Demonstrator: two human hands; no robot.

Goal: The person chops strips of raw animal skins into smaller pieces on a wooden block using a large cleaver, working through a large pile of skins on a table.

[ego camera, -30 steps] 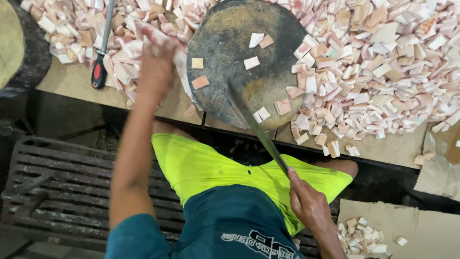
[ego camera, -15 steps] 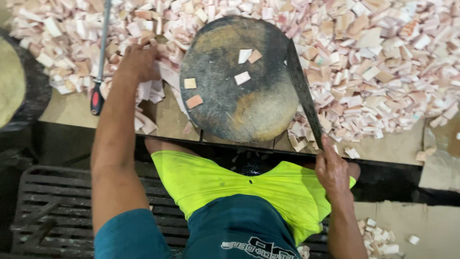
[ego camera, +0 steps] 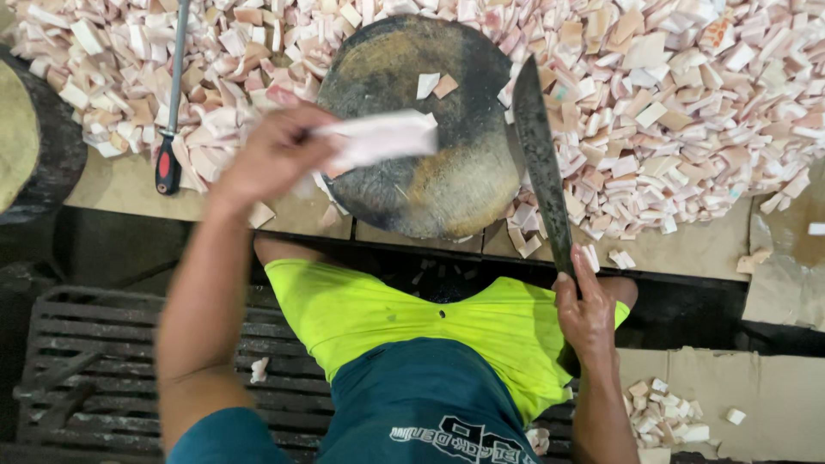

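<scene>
a pale strip [ego camera: 378, 137] is gripped in the left hand [ego camera: 271, 155] fingers above the round block [ego camera: 412, 185], while the cleaver [ego camera: 541, 163] is clasped by the right hand [ego camera: 589, 314] and kept aside, so the block is left free.

Pale strip [ego camera: 378, 137] motion-blurred, knife [ego camera: 541, 163] handle hidden inside right hand [ego camera: 589, 314], second block [ego camera: 21, 137] cut off left

Bright, even light falls from above on the pale pieces [ego camera: 670, 112], slightly washed out at the top. Below the tabletop [ego camera: 679, 249] it turns dim (the crate [ego camera: 94, 361] nearly black). The left hand [ego camera: 275, 159] is motion-blurred.
</scene>
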